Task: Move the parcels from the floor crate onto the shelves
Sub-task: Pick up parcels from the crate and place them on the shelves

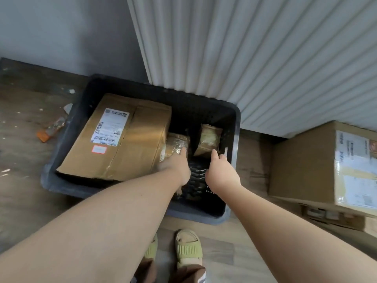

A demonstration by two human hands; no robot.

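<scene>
A black plastic crate (236,127) stands on the floor below me. A large flat cardboard parcel (122,139) with a white label lies tilted in its left half. Two small taped brown parcels sit to its right: one (176,145) beside the big box, another (210,139) leaning near the crate's right wall. My left hand (176,166) reaches into the crate, fingertips touching the nearer small parcel. My right hand (221,172) hovers over the crate with fingers apart, a fingertip at the lower edge of the right small parcel. Neither hand holds anything.
A big cardboard box (318,162) with labels stands on the floor right of the crate. White ribbed panelling (255,48) rises behind the crate. Litter and an orange-capped bottle (51,129) lie on the floor at left. My sandalled feet (188,246) are just before the crate.
</scene>
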